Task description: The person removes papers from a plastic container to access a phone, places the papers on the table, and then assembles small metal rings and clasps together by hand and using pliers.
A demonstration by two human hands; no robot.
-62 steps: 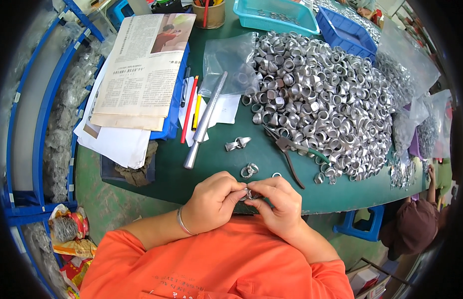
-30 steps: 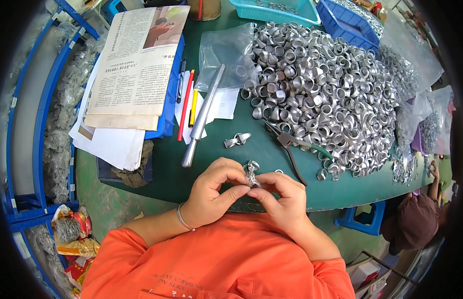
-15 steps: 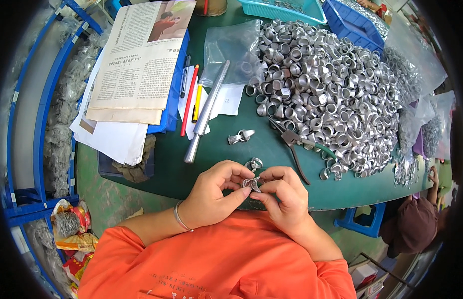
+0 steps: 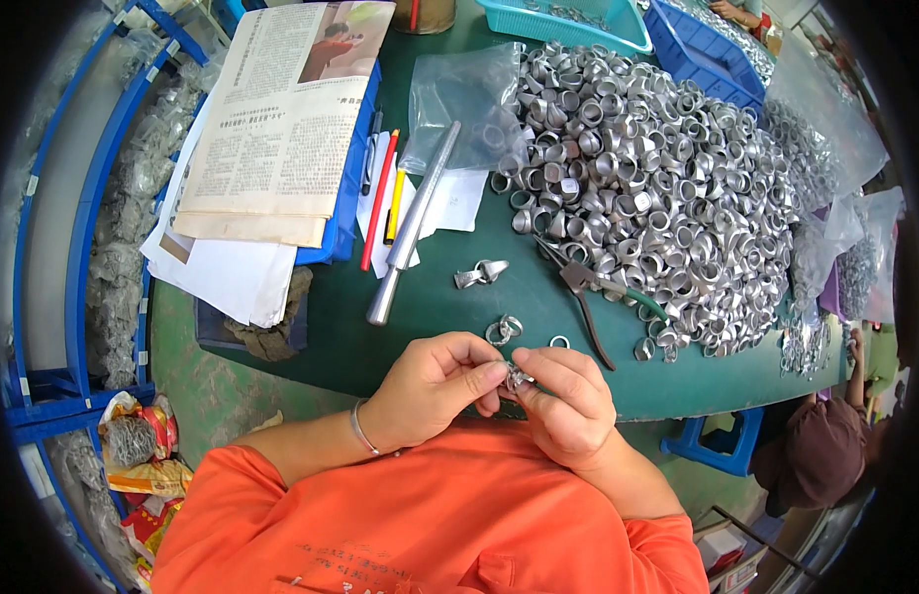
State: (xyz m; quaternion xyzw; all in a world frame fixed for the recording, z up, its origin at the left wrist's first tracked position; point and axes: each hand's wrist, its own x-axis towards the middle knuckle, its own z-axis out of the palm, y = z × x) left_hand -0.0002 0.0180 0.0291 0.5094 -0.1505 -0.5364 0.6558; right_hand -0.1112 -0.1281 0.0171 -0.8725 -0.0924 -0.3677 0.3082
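Observation:
My left hand [image 4: 435, 381] and my right hand [image 4: 566, 401] meet at the table's near edge, fingers pinched together. Between their fingertips is a small silver metal ring [image 4: 519, 377], partly hidden; I cannot tell whether more than one is held. Just beyond the fingers lie a few silver rings [image 4: 504, 329] in a small cluster and a thin ring [image 4: 560, 342]. Farther off rests another small group of rings [image 4: 479, 273]. Pliers [image 4: 578, 280] with dark and green handles lie to the right, jaws against a large heap of metal rings [image 4: 667, 188].
A tapered metal ring mandrel [image 4: 417, 218] lies left of centre, beside a red pencil [image 4: 380, 198] and a yellow marker [image 4: 395, 208]. Newspaper [image 4: 271, 129] covers a blue tray at left. A clear plastic bag [image 4: 464, 109] touches the heap. Another person [image 4: 821, 445] is at far right.
My fingers have drawn closer together around the held ring, covering more of it. The thin ring beyond my right hand now shows on the table.

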